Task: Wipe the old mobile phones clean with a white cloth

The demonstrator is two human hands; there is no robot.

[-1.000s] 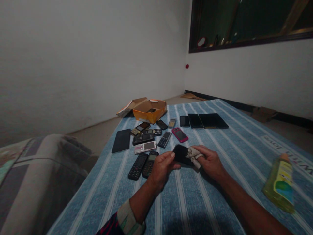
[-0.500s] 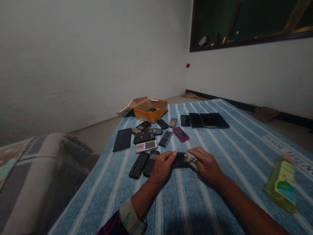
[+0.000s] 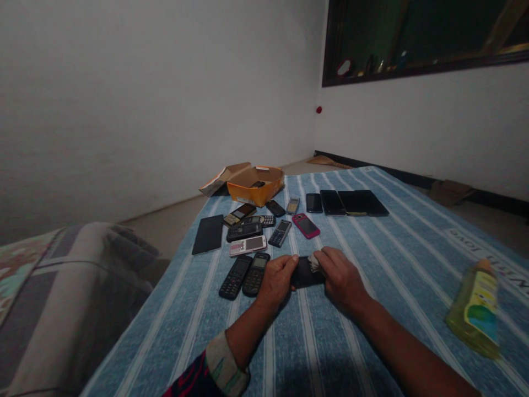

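Observation:
My left hand grips the left end of a dark smartphone, its thumb on the upper face. In my right hand is a bunched pale cloth, pressed against the phone's right part; the fingers hide most of it. Just left of my left hand lie two black keypad phones, one close to the fingers and the other beside it. A pink-and-white phone, a dark keypad phone and a magenta phone rest beyond my hands.
An open orange box stands at the far end with a phone inside. A black tablet lies at the left edge. Several dark phones and tablets sit in a row farther back. A yellow-green bottle is at right on the striped blue cloth.
My right hand and the cloth have shifted slightly left across the phone, and less of the cloth shows. My left hand keeps its grip on the phone.

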